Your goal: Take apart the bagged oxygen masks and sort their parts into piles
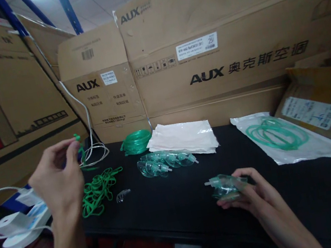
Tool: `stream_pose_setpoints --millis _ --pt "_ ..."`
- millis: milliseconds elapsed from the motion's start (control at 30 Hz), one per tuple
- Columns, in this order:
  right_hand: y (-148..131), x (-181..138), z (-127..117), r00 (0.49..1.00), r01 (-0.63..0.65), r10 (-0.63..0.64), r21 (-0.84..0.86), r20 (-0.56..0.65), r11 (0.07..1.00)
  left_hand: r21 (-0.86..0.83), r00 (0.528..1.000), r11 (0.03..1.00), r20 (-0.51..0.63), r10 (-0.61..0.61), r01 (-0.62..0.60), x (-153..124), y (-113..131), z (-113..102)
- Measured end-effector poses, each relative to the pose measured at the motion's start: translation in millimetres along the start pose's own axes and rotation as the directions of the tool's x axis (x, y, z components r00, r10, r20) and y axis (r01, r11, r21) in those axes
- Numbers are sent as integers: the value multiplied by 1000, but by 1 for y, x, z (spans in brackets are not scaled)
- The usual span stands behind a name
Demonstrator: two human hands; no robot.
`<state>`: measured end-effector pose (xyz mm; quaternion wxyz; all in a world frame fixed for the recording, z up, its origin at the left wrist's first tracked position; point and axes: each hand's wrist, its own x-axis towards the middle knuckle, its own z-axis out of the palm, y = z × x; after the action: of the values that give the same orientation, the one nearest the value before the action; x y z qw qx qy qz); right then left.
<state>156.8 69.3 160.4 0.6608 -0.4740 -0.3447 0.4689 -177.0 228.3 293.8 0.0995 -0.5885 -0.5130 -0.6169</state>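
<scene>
My left hand (60, 179) is raised at the left, thumb and forefinger pinched on a green elastic strap (82, 153) that dangles below the fingertips. Under it on the black table lies a tangled heap of green elastic straps (99, 192). On the right, my right hand (254, 191) grips a clear green oxygen mask (224, 186), its pale connector pointing left. The fingers cover part of the mask's right side. Several similar oxygen masks (167, 162) sit together in the middle. A small clear plastic piece (123, 195) rests beside the strap heap.
Coiled green tubing (136, 142) and a stack of white sheets (182, 138) lie toward the back. More tubing (278, 134) rests on a white bag (323, 147). Cardboard boxes (205, 57) wall the table (173, 204). A power strip (26, 227) with cables is at left.
</scene>
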Motion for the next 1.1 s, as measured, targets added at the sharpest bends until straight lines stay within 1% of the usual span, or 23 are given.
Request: stream_pose_setpoints --millis 33,100,167,233,333,400,433,467,533,567,600,633,667,700,733,833,867,900,933,967,1000,1033,1100 --pt "1 0 0 1000 -4 4 12 -5 1000 -110 1000 994 26 11 -8 3 12 2" --pt "0 -1 1 1000 -8 9 32 -25 999 -308 996 951 80 46 -20 6 34 5" --pt "-2 -1 3 998 -11 14 60 -55 998 -461 992 887 108 69 -11 7 54 6" --pt "-6 1 5 997 -32 40 109 -69 994 -584 988 811 140 70 25 6 72 8" --pt "-10 4 4 993 -87 101 220 -54 972 -685 976 715 217 18 139 -9 90 14" --pt "-13 4 1 991 -102 125 304 -58 947 -663 942 704 333 -28 255 -34 95 21" --pt "-15 4 -1 989 -98 129 340 -70 935 -622 906 713 421 -41 322 -50 95 25" --pt "-18 3 -3 988 -91 131 369 -86 925 -567 851 728 523 -45 386 -67 94 28" --pt "-23 1 -10 985 -64 123 400 -124 914 -455 712 744 701 -40 490 -105 86 34" --pt "-25 -1 -13 983 -49 115 400 -145 915 -407 644 750 764 -34 521 -122 81 35" --pt "-27 -2 -17 980 -34 106 389 -167 921 -363 590 760 807 -33 539 -137 75 35" --pt "-28 -3 -20 978 -17 93 369 -189 929 -324 551 780 834 -32 536 -149 68 34" --pt "-29 -4 -23 975 1 74 339 -209 941 -297 536 808 844 -28 509 -158 60 31" --pt "-29 -4 -25 972 22 51 302 -229 953 -276 538 843 843 -19 462 -163 53 28" --pt "-28 -4 -27 969 40 26 264 -244 964 -258 555 881 832 -6 396 -165 46 24" --pt "-25 -5 -26 966 77 -30 176 -257 981 -205 647 965 760 54 160 -160 38 12" --pt "-24 -4 -25 965 82 -38 161 -258 983 -208 674 975 732 101 81 -158 41 9" --pt "-24 -4 -23 964 89 -46 155 -262 984 -236 688 972 706 171 0 -156 46 9" --pt "-25 -4 -23 962 98 -54 153 -269 983 -292 677 953 687 265 -78 -157 54 10" --pt "-26 -4 -23 958 109 -63 153 -280 982 -369 635 918 677 373 -145 -159 64 13" --pt "-27 -5 -23 953 120 -72 150 -295 981 -452 571 870 669 476 -196 -162 75 18" --pt "-28 -5 -25 946 132 -82 142 -312 981 -525 485 821 670 562 -225 -167 86 24" --pt "-31 -6 -31 927 159 -109 114 -358 981 -603 324 757 684 654 -252 -178 108 40"
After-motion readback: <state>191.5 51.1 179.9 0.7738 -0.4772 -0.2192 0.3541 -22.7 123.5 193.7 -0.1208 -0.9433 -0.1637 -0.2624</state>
